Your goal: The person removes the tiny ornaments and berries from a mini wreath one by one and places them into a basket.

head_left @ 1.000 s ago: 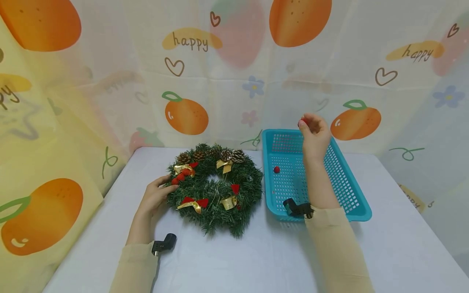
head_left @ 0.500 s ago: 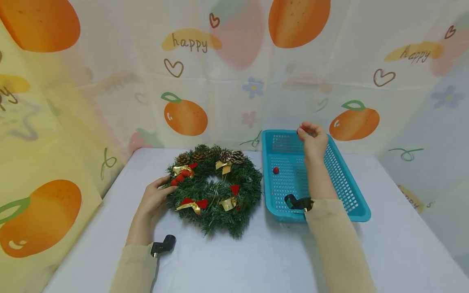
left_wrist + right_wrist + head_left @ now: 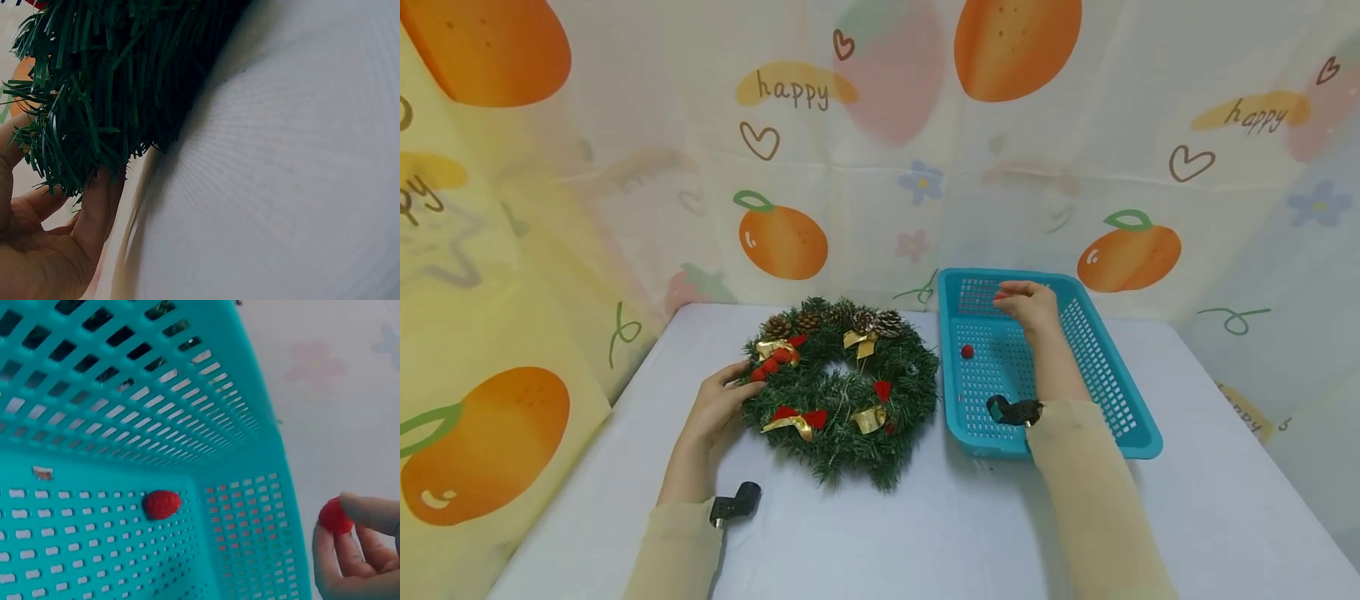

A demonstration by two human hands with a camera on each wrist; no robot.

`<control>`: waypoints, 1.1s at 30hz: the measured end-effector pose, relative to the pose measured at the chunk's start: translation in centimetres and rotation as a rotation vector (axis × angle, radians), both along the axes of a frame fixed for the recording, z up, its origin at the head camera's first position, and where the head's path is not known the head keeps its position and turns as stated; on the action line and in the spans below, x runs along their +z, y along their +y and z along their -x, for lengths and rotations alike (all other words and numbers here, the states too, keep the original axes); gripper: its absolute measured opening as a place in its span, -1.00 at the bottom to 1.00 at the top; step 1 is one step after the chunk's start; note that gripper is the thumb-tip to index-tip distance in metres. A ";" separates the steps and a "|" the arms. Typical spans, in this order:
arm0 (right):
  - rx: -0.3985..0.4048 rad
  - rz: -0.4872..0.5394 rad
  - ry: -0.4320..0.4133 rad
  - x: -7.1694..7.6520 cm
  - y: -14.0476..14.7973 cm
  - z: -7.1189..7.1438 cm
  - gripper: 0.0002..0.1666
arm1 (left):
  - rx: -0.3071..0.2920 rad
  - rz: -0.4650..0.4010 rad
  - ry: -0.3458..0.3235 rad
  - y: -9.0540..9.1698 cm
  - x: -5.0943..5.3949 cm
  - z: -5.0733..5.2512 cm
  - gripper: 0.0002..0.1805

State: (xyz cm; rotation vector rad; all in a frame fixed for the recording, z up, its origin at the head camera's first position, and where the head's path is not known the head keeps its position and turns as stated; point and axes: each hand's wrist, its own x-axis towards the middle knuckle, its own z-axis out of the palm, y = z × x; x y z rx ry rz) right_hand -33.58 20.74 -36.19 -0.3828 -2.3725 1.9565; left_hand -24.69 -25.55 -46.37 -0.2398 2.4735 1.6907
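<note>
A green Christmas wreath [image 3: 835,454] with pine cones, red and gold bows and a row of red berries lies on the table. At its left edge my left hand [image 3: 718,404] holds the greenery between thumb and fingers; in the left wrist view the fingertips [image 3: 97,209] go partly out of sight in the needles. My right hand [image 3: 1036,312] pinches a small red artificial raspberry [image 3: 335,516] over the far part of the blue basket [image 3: 949,408]. Another red raspberry [image 3: 162,504] lies on the basket floor.
The basket has slatted, raised walls and stands right of the wreath on a white-covered table [image 3: 880,542]. A printed fabric curtain [image 3: 865,217] hangs close behind both. A small reddish-brown scrap [image 3: 43,472] lies in the basket.
My right hand has come down from above the basket's far rim and slightly left, still pinching the raspberry. The left hand and wreath have stayed put.
</note>
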 end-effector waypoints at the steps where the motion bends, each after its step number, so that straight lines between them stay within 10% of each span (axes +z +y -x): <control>1: 0.007 -0.025 -0.009 -0.1 0.0 -0.1 -0.46 | 0.003 -0.003 -0.001 0.0 0.0 0.0 -0.19; 33: 0.007 -0.091 -0.096 -0.5 0.2 -0.5 -0.40 | -0.012 -0.027 0.011 0.0 -0.2 0.0 -0.18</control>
